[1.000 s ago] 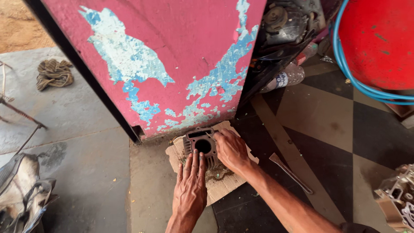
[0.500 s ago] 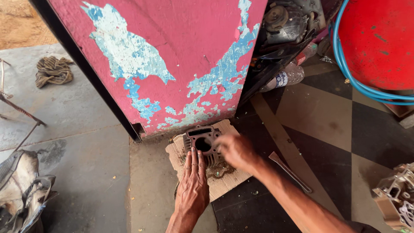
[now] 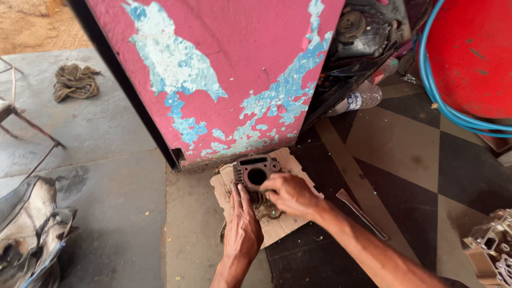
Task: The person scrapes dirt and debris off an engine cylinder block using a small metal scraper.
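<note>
Engine cylinder (image 3: 255, 173) steadied by flat, open left hand (image 3: 242, 226); right hand (image 3: 290, 193) closed on its edge. Cardboard (image 3: 277, 224) could slide, tipping it.

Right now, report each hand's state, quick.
Left hand: open, fingers flat against the engine cylinder block on the cardboard.
Right hand: curled on the block's near edge; grip cannot be told.

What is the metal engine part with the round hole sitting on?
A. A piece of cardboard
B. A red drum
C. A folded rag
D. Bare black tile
A: the engine part rests on a torn piece of cardboard laid on the floor against the pink wall.
</note>
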